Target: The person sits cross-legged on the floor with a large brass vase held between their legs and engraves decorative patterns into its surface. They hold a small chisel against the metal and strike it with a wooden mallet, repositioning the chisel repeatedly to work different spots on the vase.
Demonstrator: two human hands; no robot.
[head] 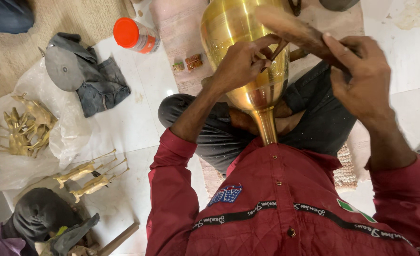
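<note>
The left hand [240,61] is pinching a thin tool against the brass vase [248,52], whose narrow neck is pointing toward the chest, while the right hand [361,78] is gripping a wooden mallet [290,28].

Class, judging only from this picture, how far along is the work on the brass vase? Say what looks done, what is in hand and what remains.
Done: the brass vase is already shaped and shiny. In hand: the left hand holds a thin tool against its side, while the right hand grips a wooden mallet above it. Left: the vase's marked area is too blurred to gauge. Small brass figures lie on the floor, untouched.
</note>
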